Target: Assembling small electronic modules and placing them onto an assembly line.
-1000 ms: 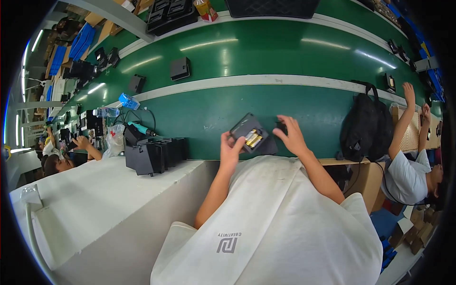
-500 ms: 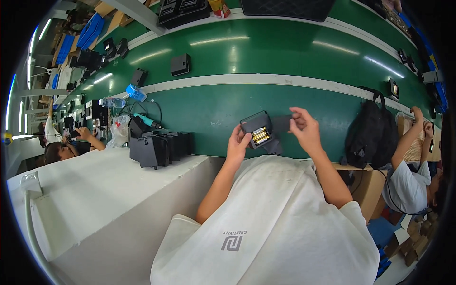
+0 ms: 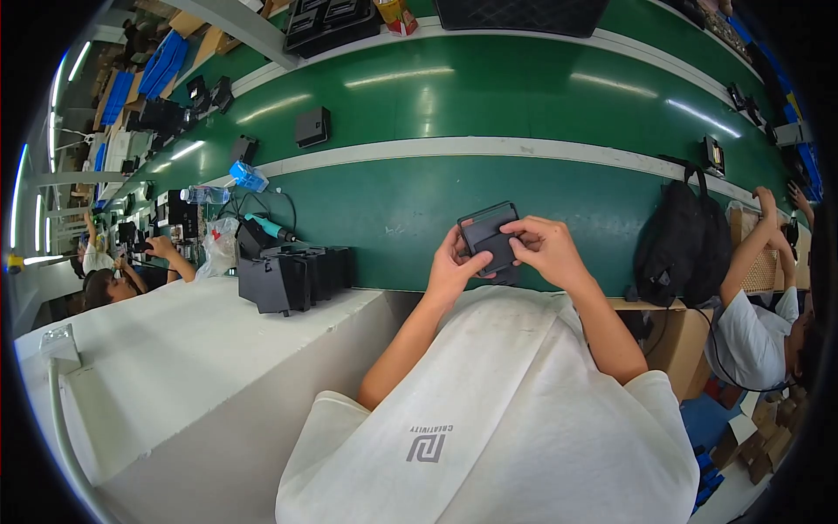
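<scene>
My left hand point(image 3: 451, 265) grips the side of a small black battery-powered device point(image 3: 476, 220) with a rounded square body. Over its battery bay lies a flat black battery cover point(image 3: 495, 251), so the cells are out of sight. The fingers of my right hand point(image 3: 550, 251) are closed at the cover's right edge, pressing it against the device. Both hands are above the green tabletop near my waist. Below the device, partly hidden, sits another black piece point(image 3: 505, 277).
Left of me, black plastic housings point(image 3: 297, 275) rest at a white ledge point(image 3: 192, 367), beside a teal-handled tool point(image 3: 272, 228). A black backpack point(image 3: 676, 236) stands to the right. Past the white rail point(image 3: 384, 150), a black box point(image 3: 312, 127) sits on a green belt. Co-workers sit at both sides.
The battery cover has come left from beside the device onto its bay, hiding the yellow-and-black batteries. My right hand moved in with it. Boxes beyond the rail have shifted left.
</scene>
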`<state>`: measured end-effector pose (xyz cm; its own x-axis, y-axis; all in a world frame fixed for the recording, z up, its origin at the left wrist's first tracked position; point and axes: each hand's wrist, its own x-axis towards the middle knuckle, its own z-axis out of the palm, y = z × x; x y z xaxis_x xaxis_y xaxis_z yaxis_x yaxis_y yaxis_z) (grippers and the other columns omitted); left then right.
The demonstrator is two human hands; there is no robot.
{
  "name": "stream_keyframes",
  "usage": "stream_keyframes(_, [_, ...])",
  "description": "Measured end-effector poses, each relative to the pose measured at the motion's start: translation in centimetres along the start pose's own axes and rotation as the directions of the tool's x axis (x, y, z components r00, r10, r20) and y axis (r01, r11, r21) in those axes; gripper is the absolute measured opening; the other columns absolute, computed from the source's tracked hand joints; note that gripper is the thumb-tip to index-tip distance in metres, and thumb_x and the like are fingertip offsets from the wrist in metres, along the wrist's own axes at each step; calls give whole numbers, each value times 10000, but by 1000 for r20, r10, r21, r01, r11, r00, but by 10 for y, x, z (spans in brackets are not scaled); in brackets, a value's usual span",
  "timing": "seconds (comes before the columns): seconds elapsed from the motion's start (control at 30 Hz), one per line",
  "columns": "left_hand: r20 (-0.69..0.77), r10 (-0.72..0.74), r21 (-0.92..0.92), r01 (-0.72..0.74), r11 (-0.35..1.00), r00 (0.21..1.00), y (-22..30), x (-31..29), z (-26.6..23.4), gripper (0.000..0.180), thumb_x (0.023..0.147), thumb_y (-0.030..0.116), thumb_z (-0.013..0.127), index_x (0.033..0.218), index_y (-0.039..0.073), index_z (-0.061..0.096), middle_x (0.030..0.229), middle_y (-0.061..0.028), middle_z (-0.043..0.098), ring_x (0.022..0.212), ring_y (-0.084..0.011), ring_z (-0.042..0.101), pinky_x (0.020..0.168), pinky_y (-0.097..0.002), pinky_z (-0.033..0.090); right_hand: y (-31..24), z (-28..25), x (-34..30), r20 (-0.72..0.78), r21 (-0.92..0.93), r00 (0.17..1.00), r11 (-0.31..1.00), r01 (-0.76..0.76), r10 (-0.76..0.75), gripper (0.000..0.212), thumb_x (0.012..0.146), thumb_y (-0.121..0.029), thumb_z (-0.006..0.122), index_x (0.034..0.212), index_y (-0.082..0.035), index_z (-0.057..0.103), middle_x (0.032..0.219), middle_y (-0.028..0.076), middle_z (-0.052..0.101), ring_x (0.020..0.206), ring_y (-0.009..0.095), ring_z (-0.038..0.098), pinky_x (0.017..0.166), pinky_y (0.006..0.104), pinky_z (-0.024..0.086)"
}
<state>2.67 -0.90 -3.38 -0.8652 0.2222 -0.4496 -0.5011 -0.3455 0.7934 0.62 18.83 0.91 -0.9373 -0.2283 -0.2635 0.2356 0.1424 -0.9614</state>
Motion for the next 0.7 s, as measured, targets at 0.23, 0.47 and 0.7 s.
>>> stream_keyframes(0.23, [-12, 29, 117, -27, 993, 1000, -1, 0, -8, 607, 825, 18, 649, 1380, 6, 404, 1147, -162, 599, 885, -225, 630, 645, -328, 609, -2, 8, -4, 34, -181, 999, 983, -13, 20, 277, 822, 42, 607, 1091, 1, 658, 939, 112, 640, 765, 138, 620, 664, 228, 526])
stream_keyframes(0.47, [-23, 49, 27, -48, 998, 999, 2, -4, -17, 609, 805, -1, 679, 1357, -13, 421, 1145, -175, 608, 855, -223, 653, 617, -289, 596, -2, 19, 2, -200, -612, 836, 731, 301, -511, 467, 832, -87, 670, 1282, -46, 551, 1241, 180, 556, 1018, 215, 600, 837, 312, 488])
stream_keyframes(0.7, [-152, 13, -87, -26, 996, 988, -16, -12, -57, 441, 882, 154, 633, 1276, 15, 493, 1098, -142, 620, 836, -202, 647, 592, -284, 572, 74, 29, 16, 112, -274, 983, 946, 172, -146, 584, 871, -255, 642, 1401, -125, 432, 1484, 98, 361, 1370, 257, 326, 1082, 426, 307])
